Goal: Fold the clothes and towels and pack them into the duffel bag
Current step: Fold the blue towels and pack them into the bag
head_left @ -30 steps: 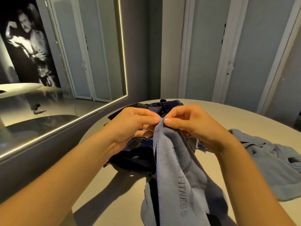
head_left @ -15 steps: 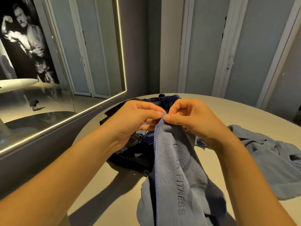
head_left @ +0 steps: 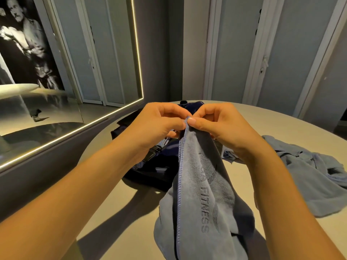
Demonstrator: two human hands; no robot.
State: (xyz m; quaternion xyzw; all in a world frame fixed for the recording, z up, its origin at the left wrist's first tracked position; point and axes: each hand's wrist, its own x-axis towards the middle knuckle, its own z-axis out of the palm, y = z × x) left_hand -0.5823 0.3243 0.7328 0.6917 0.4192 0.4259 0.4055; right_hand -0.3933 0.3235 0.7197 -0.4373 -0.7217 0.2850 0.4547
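- As both arms reach out over the round beige table, my left hand and my right hand meet fingertip to fingertip. Each pinches the top of a blue-grey microfibre towel stamped "FITNESS", thumb pressed to forefinger on either side of its stitched hem.
- The towel hangs from that double pinch in 1 long drape, in front of the bag and toward my body. Its lower end is bunched at the bottom of the view, and I cannot tell whether it rests on the table.
- By my reading, the fold has only just begun: 2 corners seem to have been brought together for a first halving, and no flat, squared fold shows yet.
- A dark navy fabric duffel bag lies slumped on the table just beyond and below my hands, with a black buckle showing on its near side.
- My hands and the towel hide the bag's opening. A sliver of pale blue cloth shows beside it under my left hand, but I cannot tell whether that lies inside, so nothing can be counted as packed.
- A crumpled grey-blue cloth garment lies unfolded on the table to my right, outside the bag.
- I judge most of the job to be ahead: finishing this towel, folding the garment, and loading both into the bag.
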